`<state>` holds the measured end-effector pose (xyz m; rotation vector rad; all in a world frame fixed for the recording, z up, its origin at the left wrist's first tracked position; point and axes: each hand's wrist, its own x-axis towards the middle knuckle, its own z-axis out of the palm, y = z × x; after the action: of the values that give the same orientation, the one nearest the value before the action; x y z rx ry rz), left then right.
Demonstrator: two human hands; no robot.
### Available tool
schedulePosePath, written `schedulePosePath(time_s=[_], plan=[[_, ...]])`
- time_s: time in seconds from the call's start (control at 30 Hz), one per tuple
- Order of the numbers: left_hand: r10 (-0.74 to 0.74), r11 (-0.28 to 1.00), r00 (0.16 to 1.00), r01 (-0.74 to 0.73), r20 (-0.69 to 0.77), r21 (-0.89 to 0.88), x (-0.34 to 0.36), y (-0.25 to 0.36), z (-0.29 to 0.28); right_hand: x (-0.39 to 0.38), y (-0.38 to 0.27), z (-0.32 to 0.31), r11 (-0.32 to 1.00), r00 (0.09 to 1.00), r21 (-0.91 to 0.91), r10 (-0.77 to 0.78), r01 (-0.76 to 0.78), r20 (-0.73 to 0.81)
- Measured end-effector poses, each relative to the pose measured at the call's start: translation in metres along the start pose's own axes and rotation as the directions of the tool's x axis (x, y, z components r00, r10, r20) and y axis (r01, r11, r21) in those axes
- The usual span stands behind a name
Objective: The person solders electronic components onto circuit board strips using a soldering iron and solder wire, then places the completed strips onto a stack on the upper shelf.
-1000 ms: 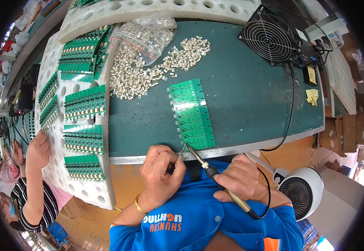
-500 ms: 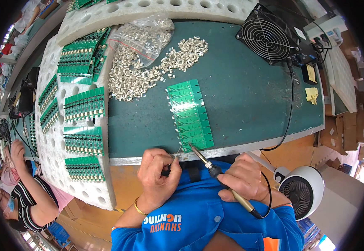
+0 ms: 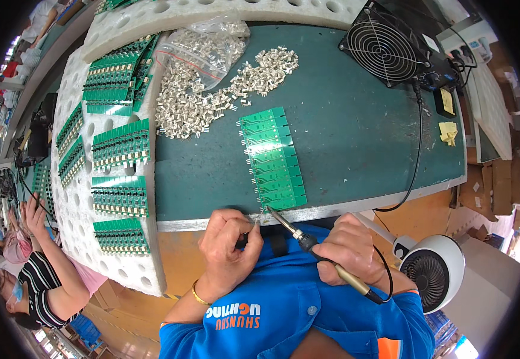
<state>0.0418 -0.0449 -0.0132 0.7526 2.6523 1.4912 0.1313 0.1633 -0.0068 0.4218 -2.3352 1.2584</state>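
A strip of green circuit boards (image 3: 273, 160) lies on the dark green bench mat (image 3: 355, 131), running toward me. My right hand (image 3: 355, 250) grips a soldering iron (image 3: 313, 246) whose tip touches the strip's near end by the bench edge. My left hand (image 3: 229, 242) pinches a thin solder wire (image 3: 260, 216) that meets the iron's tip at the same spot. A heap of small silver metal parts (image 3: 212, 96) lies beyond the strip.
A clear bag of parts (image 3: 209, 48) rests on the heap. White foam trays (image 3: 116, 197) on the left hold several green boards. A black fan (image 3: 385, 48) stands at back right, a white fan (image 3: 433, 272) below the bench. Another person (image 3: 38, 269) sits at left.
My hands and the iron stay at the strip's near end with only small shifts. The person at left has moved their raised hand lower and further left.
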Motion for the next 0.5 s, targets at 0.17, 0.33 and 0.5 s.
schedulePosePath(time_s=[0.17, 0.33, 0.5], plan=[[-0.014, 1.0, 1.0, 0.014, 0.012, -0.004, -0.0012, -0.0007, 0.0005, 0.0004, 0.0006, 0.0021, 1.0, 0.999, 0.011, 0.0, 0.0, -0.032], [-0.02, 1.0, 1.0, 0.02, 0.012, -0.008, -0.0006, 0.0006, 0.0015, 0.001, 0.0006, 0.0014, 1.0, 1.0, 0.008, 0.004, -0.004, -0.014], [-0.034, 0.999, 0.999, 0.033, 0.015, 0.012, -0.0001, 0.0024, 0.0008, 0.0015, -0.0004, 0.0006, 1.0, 1.0, 0.006, 0.004, -0.004, -0.011]])
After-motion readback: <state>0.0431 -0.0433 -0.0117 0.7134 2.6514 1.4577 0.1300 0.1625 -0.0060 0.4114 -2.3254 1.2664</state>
